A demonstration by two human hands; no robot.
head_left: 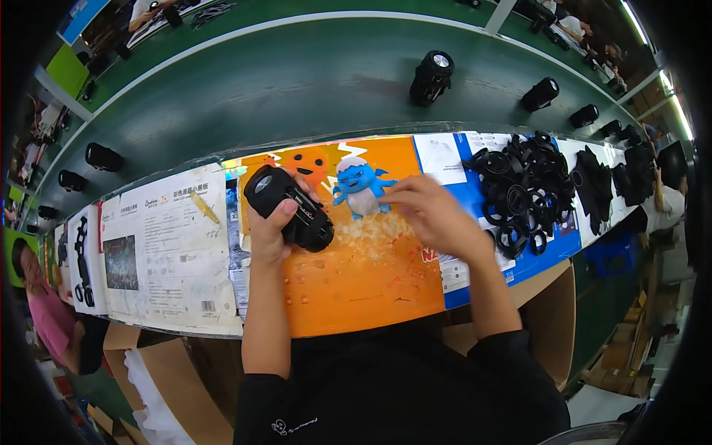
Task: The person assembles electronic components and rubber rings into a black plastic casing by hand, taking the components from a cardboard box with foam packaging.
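Note:
My left hand (270, 228) is wrapped round a black cylindrical speaker (300, 215), tilted with one round end toward the upper left. It is held above an orange printed board (371, 297). To the right of the speaker, my right hand (436, 215) hovers over the blue cartoon figure (360, 185) printed on that board. Its thumb and forefinger are pinched together, and whatever may be between them is too small to make out. A heap of black rings and end pieces (523, 189) lies on a blue sheet, beyond my right hand.
A green conveyor belt (282, 96) runs across the far side, with black speakers (432, 78) standing or lying along it. White printed board (170, 259) at left bears a yellow tool (204, 208). Someone in pink (55, 319) sits at far left. Open cardboard boxes (178, 378) stand below the bench.

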